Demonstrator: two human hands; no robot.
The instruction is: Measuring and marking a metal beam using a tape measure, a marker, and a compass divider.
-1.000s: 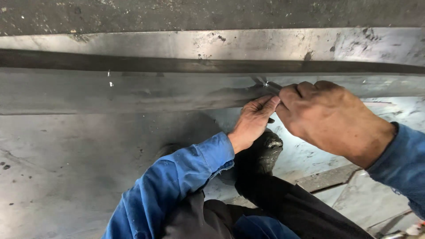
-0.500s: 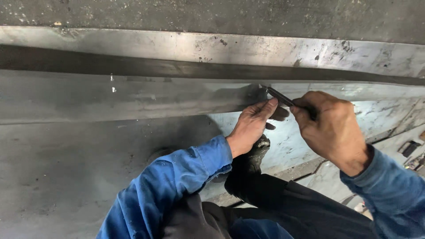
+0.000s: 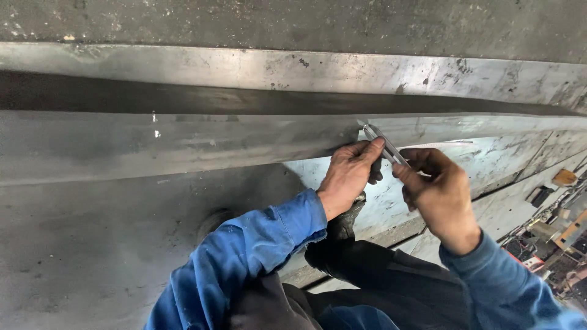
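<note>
both hands pinch a thin metal tool (image 3: 384,144) (tip up-left on the sheet (image 3: 183,146)): left hand (image 3: 348,174) nearer the tip, right hand (image 3: 437,195) at its lower end.

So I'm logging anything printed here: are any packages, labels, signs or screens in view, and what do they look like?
None can be made out.
Only bare grey metal sheet, a slim metal tool between both hands.
Small orange, red and dark items at right edge: too blurred to identify.
</note>
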